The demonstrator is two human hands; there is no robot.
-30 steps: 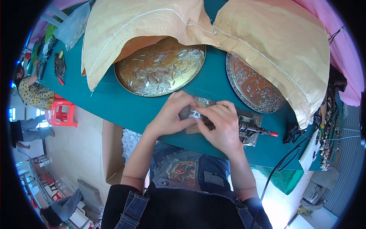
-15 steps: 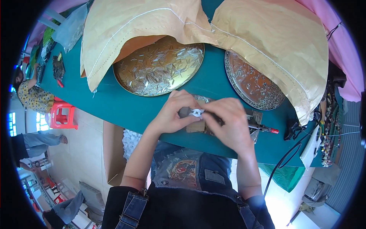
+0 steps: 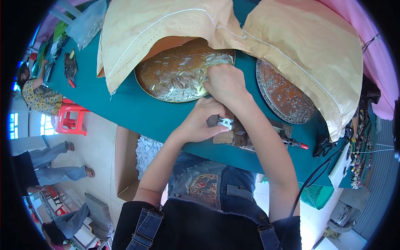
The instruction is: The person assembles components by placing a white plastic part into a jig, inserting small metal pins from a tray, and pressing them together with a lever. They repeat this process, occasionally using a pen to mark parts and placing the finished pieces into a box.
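In the head view, pinching a small white piece [image 3: 226,123] between thumb and forefinger of the left hand [image 3: 195,121], at three o'clock from its palm; probably light, stiff, best held by the edges. For clear sticks [image 3: 179,81], expect light, slippery, perhaps brittle handling; take mid-length. Lying on the gold tray [image 3: 177,101], at nine o'clock from the right hand [image 3: 227,84]; cannot tell whether pinching any there.

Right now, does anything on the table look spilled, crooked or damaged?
I can make out no spill or clear damage. The one oddity is the brown paper, which overhangs the gold tray and the reddish-brown tray unevenly, partly hiding both.
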